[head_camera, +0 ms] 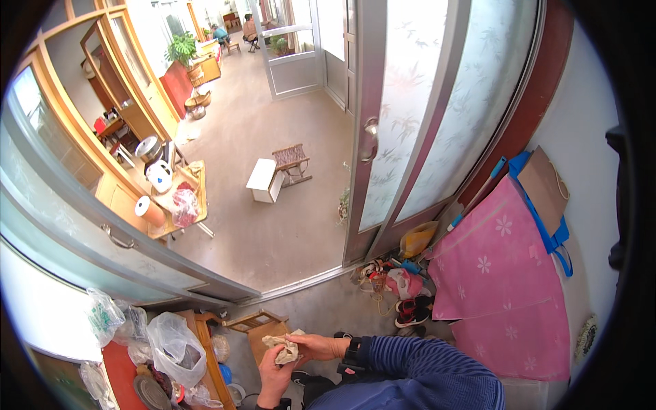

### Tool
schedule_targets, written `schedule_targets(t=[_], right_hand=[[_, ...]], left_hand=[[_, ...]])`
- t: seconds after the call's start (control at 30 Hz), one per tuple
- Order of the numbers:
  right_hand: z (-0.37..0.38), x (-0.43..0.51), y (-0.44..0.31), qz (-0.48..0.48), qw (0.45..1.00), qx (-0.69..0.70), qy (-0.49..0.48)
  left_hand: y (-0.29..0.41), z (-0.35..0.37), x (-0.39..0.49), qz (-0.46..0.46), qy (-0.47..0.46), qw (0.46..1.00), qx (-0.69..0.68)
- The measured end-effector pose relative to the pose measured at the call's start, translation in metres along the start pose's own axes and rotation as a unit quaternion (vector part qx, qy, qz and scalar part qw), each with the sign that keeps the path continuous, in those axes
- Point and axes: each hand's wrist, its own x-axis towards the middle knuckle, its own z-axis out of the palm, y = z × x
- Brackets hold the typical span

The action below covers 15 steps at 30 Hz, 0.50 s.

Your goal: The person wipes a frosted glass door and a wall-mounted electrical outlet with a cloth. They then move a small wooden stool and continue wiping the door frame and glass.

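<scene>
My left hand (274, 376) and my right hand (320, 347) meet at the lower middle of the view, both gripping a crumpled beige cloth or paper (288, 349). The fingers of both hands press into its folds from two sides. What it may contain cannot be seen. Just beyond and partly beneath it stands a small wooden chair (264, 333) with a slatted back. My feet in dark shoes show in part below the hands.
A red-topped table (119, 366) with plastic bags stands at lower left. Shoes (412, 311) and a pink flowered cover (499, 277) are at right. Past the door track (307, 284) are a white box (265, 180), a low stool (292, 161) and a loaded table (202, 197). Two people sit far off.
</scene>
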Motion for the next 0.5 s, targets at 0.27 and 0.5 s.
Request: schedule_targets(t=[0.27, 0.5], right_hand=[[-0.008, -0.072, -0.039, -0.214, 0.972, 0.098, -0.022], [-0.025, -0.126, -0.032, -0.301, 0.939, 0.128, 0.103]], left_hand=[[0.047, 0.077, 0.055, 0.080, -0.018, 0.991, 0.105], [0.073, 0.116, 0.065, 0.134, -0.197, 0.966, 0.098]])
